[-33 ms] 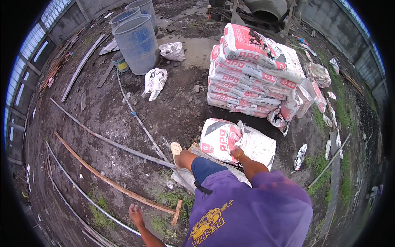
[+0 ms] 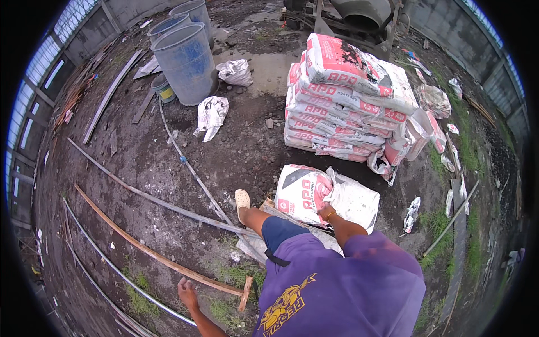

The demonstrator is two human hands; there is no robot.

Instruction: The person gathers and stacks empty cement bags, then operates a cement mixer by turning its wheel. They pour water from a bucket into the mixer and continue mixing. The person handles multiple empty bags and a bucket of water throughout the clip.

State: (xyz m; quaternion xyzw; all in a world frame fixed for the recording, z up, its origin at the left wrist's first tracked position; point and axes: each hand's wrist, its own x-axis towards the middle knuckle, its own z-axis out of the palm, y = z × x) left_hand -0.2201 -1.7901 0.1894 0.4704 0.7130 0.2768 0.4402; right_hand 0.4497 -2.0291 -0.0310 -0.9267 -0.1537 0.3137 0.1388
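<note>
A white and red cement bag (image 2: 306, 194) lies on boards (image 2: 269, 209) on the ground before me, next to another pale, dirty bag (image 2: 356, 202). My right hand (image 2: 325, 212) is down at the seam between them, its fingers bent around the near edge of the cement bag; the fingertips are partly hidden. Out to the left, my left hand (image 2: 187, 293) hangs in the air above the ground, holding nothing, with loosely bent fingers. Beyond the bags rises a stack of cement bags (image 2: 342, 106), the top one torn and smeared black.
Blue drums (image 2: 182, 64) and a small bucket (image 2: 163, 89) stand at far left, with crumpled sacks (image 2: 212, 117) nearby. A cement mixer (image 2: 362, 14) stands at the back. Long poles (image 2: 146, 195) and a wooden strip (image 2: 151, 247) cross the ground on my left; a plank (image 2: 458, 241) lies right.
The view has shifted very slightly, so the scene sits a little lower and to the right. My right hand stays at the cement bag, and the left still hangs free.
</note>
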